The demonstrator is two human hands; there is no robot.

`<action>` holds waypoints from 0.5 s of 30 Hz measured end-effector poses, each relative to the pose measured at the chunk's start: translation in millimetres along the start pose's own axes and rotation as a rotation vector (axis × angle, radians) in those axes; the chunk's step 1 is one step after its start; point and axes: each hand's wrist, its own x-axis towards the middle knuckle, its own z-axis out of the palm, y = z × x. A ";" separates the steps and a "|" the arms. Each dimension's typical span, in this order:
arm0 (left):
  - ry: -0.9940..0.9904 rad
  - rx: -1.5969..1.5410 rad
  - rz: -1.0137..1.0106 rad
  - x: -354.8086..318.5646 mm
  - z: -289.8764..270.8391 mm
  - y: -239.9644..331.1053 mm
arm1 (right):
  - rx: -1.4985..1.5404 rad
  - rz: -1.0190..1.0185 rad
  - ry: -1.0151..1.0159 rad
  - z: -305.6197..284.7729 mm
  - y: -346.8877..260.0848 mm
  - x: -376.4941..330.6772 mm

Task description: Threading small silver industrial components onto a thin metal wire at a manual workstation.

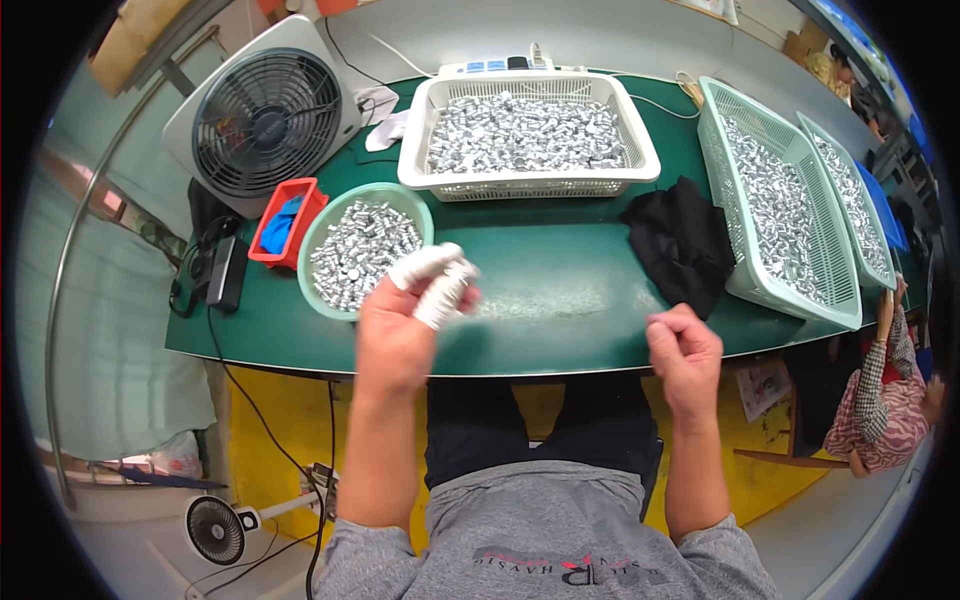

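My left hand (410, 315) is raised over the front edge of the green table (560, 290), right beside a round green bowl (330, 215) full of small silvery metal parts. White finger cots cover its fingertips, which are pinched together; I cannot tell whether a part is between them. My right hand (685, 350) hovers over the table's front edge as a closed fist, with nothing visible in it. A black cloth (680, 240) lies just beyond it.
A white basket (530, 185) of metal parts stands at the back centre. Two pale green baskets (790, 300) of the same parts sit at the right. A red tray (290, 225), a box fan (265, 120) and a power strip (500, 65) are nearby. Another person (885, 400) sits at the right.
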 end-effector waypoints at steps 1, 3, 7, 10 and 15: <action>0.002 -0.006 -0.002 -6.3 9.3 -13.1 | -0.015 0.006 -0.029 9.6 -2.3 -4.4; 0.039 -0.480 -0.344 -14.1 21.9 -41.7 | -0.109 -0.070 -0.086 27.1 -10.1 -12.0; 0.033 -0.593 -0.408 -16.2 23.4 -67.7 | -0.223 -0.096 -0.155 42.9 -22.0 -16.7; 0.010 -0.591 -0.408 -15.4 20.3 -72.1 | -0.241 -0.065 -0.154 47.9 -23.5 -16.6; -0.009 -0.562 -0.405 -16.9 24.0 -69.8 | -0.262 -0.042 -0.160 50.9 -22.6 -11.9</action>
